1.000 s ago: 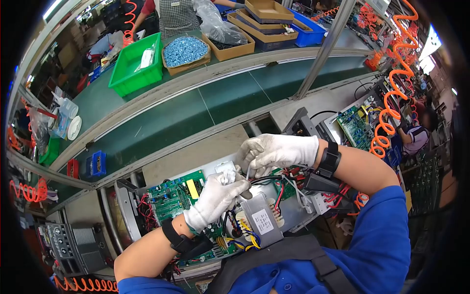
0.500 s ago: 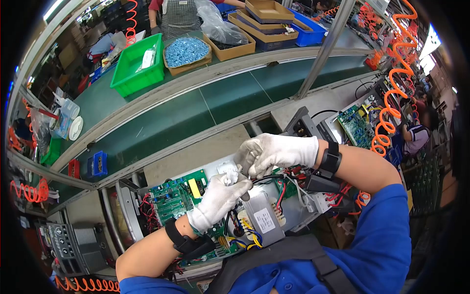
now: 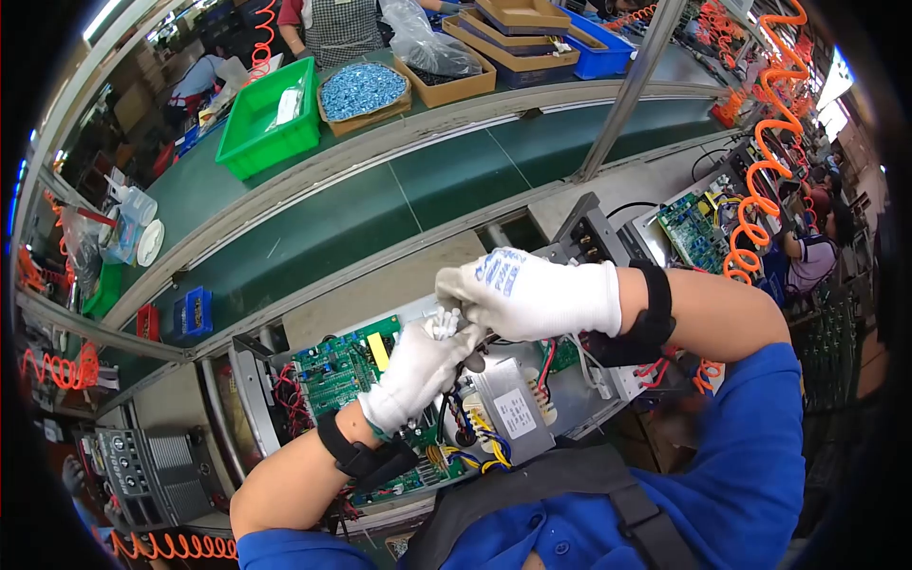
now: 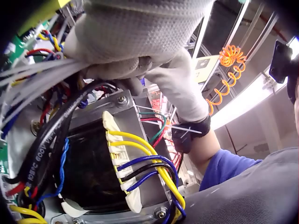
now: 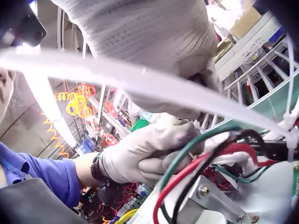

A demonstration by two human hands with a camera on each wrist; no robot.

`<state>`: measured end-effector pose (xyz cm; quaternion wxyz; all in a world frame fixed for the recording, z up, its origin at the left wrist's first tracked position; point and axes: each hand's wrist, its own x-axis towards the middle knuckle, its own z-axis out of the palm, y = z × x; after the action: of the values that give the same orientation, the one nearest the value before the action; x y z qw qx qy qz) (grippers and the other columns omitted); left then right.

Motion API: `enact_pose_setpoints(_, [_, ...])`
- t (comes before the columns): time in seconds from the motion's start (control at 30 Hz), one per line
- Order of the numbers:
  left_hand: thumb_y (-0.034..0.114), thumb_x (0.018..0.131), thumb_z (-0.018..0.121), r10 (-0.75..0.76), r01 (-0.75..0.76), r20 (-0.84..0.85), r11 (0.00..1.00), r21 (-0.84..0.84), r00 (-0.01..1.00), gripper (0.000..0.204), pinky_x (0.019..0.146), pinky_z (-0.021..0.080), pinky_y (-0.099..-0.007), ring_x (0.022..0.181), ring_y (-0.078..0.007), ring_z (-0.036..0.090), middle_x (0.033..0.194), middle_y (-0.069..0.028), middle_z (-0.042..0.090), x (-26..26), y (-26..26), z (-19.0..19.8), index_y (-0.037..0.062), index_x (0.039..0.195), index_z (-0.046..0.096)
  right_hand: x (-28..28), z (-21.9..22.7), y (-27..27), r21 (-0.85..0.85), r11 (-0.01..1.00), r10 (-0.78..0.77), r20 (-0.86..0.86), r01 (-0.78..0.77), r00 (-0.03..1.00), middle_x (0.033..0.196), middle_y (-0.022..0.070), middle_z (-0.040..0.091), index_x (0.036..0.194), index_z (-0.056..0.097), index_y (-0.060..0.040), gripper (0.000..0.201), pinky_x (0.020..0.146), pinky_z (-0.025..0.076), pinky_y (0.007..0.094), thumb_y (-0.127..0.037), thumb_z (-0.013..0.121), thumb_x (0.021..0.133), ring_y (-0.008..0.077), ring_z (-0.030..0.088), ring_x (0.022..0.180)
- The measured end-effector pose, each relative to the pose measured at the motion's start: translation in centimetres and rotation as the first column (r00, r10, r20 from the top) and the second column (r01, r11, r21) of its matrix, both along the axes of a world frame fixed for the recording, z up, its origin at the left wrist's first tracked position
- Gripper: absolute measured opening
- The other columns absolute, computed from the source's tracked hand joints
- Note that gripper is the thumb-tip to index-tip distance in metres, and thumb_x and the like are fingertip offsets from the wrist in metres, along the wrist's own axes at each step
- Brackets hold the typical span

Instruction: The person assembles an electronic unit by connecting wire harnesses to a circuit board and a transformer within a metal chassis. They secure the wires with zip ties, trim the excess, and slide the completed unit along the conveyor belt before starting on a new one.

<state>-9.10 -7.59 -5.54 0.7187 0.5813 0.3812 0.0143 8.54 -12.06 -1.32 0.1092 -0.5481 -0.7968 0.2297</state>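
Observation:
Both hands wear white gloves and meet above the wiring of an opened metal unit. My left hand (image 3: 418, 370) grips a bunch of white cable ties (image 4: 44, 81), fanned out past its fingers in the left wrist view. Curled fingers of my right hand (image 3: 537, 296) pinch at the left fingertips, over thick black cables (image 4: 49, 133); the pinched tip of the cable tie is hidden. Below sits a transformer (image 3: 513, 410) with yellow and blue leads. A green circuit board (image 3: 328, 380) lies left of the hands. Another cable tie (image 5: 140, 80) crosses the right wrist view, blurred.
A green conveyor belt (image 3: 361, 214) runs behind the unit. Beyond it stand a green bin (image 3: 271, 123) and a box of blue parts (image 3: 366, 95). An orange coiled hose (image 3: 760, 190) hangs at right. Another unit (image 3: 142, 475) rests at left.
My right hand has turned over, showing the glove's printed back, and moved slightly left over the left fingertips. The left hand keeps its hold on the cable ties.

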Motion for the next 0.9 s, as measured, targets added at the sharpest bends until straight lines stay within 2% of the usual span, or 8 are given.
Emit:
enact_pose_setpoints(0.3, [0.016,0.09,0.059,-0.385,0.288,0.209,0.879,0.38,0.899,0.015,0.059,0.046,-0.0307,0.063,-0.0157,0.056,0.072,-0.0077,0.06,-0.5,1.5,0.3,0.0013,0.091,0.06,-1.2,1.7,-0.8,-0.172,0.985,-0.021,-0.28,-0.028,0.96,0.081,0.0206,0.059,0.091,0.05,0.0,0.012,0.069,0.046,0.0441,-0.005,0.057,0.082,0.0406,0.06,0.082])
enact_pose_setpoints(0.33, [0.015,0.09,0.059,-0.413,0.172,0.291,0.782,0.599,0.863,0.015,0.06,0.047,-0.0306,0.065,-0.0165,0.058,0.074,-0.0088,0.06,0.0,1.0,-2.5,0.0002,0.086,0.06,-1.5,1.3,-1.1,0.046,0.99,0.142,-0.26,-0.135,0.955,0.08,0.0205,0.059,0.088,0.051,0.0002,0.011,0.069,0.046,0.0433,-0.004,0.058,0.081,0.0406,0.059,0.081])
enact_pose_setpoints(0.4, [0.014,0.092,0.059,-0.462,-0.127,0.214,0.211,0.969,0.861,0.017,0.057,0.046,-0.0286,0.061,-0.0127,0.056,0.072,-0.0061,0.061,0.5,1.0,-6.7,0.0003,0.083,0.061,-1.6,2.1,-1.2,-0.02,0.991,0.122,-0.247,-0.13,0.961,0.081,0.0177,0.061,0.091,0.054,0.0017,0.014,0.07,0.048,0.0385,-0.004,0.059,0.08,0.0333,0.063,0.08])
enact_pose_setpoints(0.43, [0.014,0.092,0.059,-0.462,-0.128,0.216,0.214,0.968,0.86,0.017,0.057,0.046,-0.0286,0.061,-0.0127,0.056,0.072,-0.0061,0.061,0.7,0.6,-4.6,0.0003,0.083,0.061,-1.1,3.0,-1.2,-0.14,0.99,-0.044,-0.36,-0.007,0.932,0.083,0.016,0.062,0.095,0.055,0.0015,0.018,0.07,0.049,0.036,-0.004,0.06,0.079,0.0282,0.064,0.081])
enact_pose_setpoints(0.5, [0.015,0.093,0.06,-0.125,0.126,-0.02,0.977,0.173,0.992,0.016,0.049,0.042,-0.0249,0.055,-0.0081,0.051,0.07,-0.0027,0.061,0.3,-0.2,-0.6,0.002,0.084,0.061,1.5,3.0,-0.9,-0.288,0.943,-0.305,-0.539,0.168,0.785,0.085,0.0114,0.064,0.107,0.058,0.0016,0.029,0.07,0.051,0.0302,-0.004,0.06,0.079,0.0159,0.064,0.083])
enact_pose_setpoints(0.53, [0.021,0.093,0.062,-0.081,0.076,0.051,0.993,0.093,0.995,0.022,0.036,0.029,-0.018,0.042,-0.0006,0.042,0.064,0.0019,0.06,0.1,0.3,-1.1,0.0039,0.105,0.067,3.4,0.3,-0.5,-0.166,0.975,-0.213,-0.536,0.146,0.817,0.085,0.0152,0.065,0.112,0.058,0.0031,0.036,0.069,0.052,0.032,-0.007,0.062,0.077,0.021,0.067,0.08])
enact_pose_setpoints(0.63, [0.02,0.096,0.058,-0.11,0.106,0.122,0.994,0.039,0.986,0.016,0.041,0.029,-0.019,0.046,-0.001,0.039,0.069,0.0004,0.06,-0.1,0.7,1.0,0.0044,0.096,0.062,3.6,-0.3,-1.4,-0.32,0.945,0.138,0.19,-0.071,0.972,0.081,0.0197,0.065,0.115,0.06,-0.0022,0.047,0.07,0.051,0.0392,-0.02,0.066,0.072,0.0321,0.066,0.078])
enact_pose_setpoints(0.9, [0.036,0.099,0.051,-0.141,0.129,0.255,0.99,0.061,0.957,0.042,0.042,0.028,-0.0172,0.044,-0.0015,0.036,0.073,-0.0028,0.061,-0.5,1.3,0.8,-0.0033,0.113,0.06,2.2,-3.5,-0.4,-0.516,0.856,0.109,0.175,-0.003,0.979,0.078,0.0185,0.064,0.096,0.062,0.001,0.033,0.066,0.048,0.0406,-0.024,0.064,0.074,0.0335,0.063,0.074])
